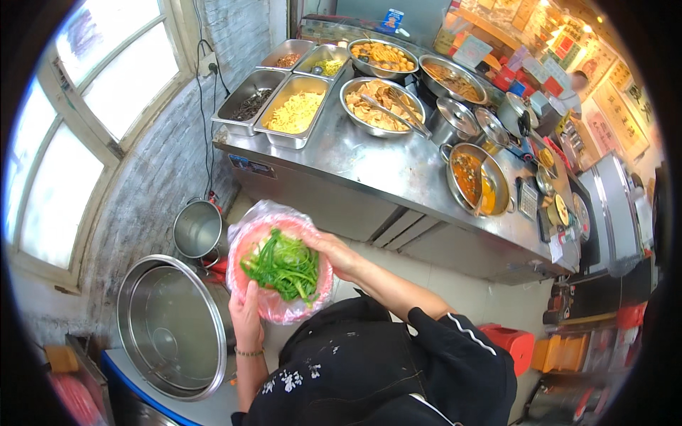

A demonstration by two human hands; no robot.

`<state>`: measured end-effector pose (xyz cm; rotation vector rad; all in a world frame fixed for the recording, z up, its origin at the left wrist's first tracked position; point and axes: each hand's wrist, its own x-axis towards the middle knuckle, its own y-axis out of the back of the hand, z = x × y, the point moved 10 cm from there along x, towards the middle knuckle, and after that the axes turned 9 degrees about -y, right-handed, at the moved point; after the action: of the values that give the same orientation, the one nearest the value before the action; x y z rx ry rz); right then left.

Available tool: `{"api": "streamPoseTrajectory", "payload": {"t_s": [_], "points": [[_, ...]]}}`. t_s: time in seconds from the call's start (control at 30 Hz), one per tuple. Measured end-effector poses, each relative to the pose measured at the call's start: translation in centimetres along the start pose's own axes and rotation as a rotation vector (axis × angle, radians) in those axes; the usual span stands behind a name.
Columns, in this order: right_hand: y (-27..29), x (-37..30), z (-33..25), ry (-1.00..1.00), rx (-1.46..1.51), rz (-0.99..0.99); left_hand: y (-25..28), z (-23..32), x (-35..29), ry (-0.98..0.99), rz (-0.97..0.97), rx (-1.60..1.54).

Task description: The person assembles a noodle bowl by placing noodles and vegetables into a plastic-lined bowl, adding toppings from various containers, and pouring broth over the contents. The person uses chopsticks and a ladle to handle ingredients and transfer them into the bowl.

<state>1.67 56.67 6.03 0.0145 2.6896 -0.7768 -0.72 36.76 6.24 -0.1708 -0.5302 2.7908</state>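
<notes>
nearest the camera: your black short-sleeved top with white floral marks [341, 362]. your left hand [245, 312], half closed, grips the lower-left edge of a pink round container wrapped in clear plastic film [323, 285]; your right hand [335, 255], curled part-way, holds its upper-right edge, fingertips partly hidden. inside it: cut long-stemmed green vegetables [290, 270]. container is held up in front of you, right of a large round stainless-steel pot [135, 312], near a stainless-steel counter [341, 160] bearing food pans.
</notes>
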Motion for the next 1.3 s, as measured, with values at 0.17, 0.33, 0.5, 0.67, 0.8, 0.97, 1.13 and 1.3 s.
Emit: {"api": "streamPoseTrajectory", "payload": {"t_s": [0.17, 0.33, 0.5, 0.67, 0.8, 0.97, 1.13, 1.3], "points": [[10.1, -2.0, -5.1, 0.158, 0.071, 0.288, -8.1, -2.0, 7.2, -0.066, -0.146, 0.232], [16.6, -4.0, -8.4, 0.316, 0.193, 0.443, -14.7, -6.8, 9.3, 0.372, -0.385, 0.143], [19.0, -3.1, -11.3, 0.337, 0.240, 0.477, -18.8, -6.6, 13.9, 0.282, -0.460, 0.133], [20.9, 0.6, -13.6, 0.316, 0.214, 0.565, -21.6, -5.2, 21.0, 0.155, -0.389, -0.124], [22.2, 4.0, -16.2, 0.306, 0.228, 0.629, -23.2, -4.7, 27.0, 0.046, -0.445, -0.150], [24.5, 7.5, -18.2, 0.353, 0.216, 0.732, -26.0, -4.3, 33.7, 0.088, -0.522, -0.200], [28.2, 7.2, -19.5, 0.359, 0.303, 0.759, -29.1, -8.3, 35.0, 0.495, -0.542, -0.449], [32.4, 5.6, -22.2, 0.404, 0.365, 0.815, -32.0, -11.3, 34.7, 0.554, -0.690, -0.431]]}}
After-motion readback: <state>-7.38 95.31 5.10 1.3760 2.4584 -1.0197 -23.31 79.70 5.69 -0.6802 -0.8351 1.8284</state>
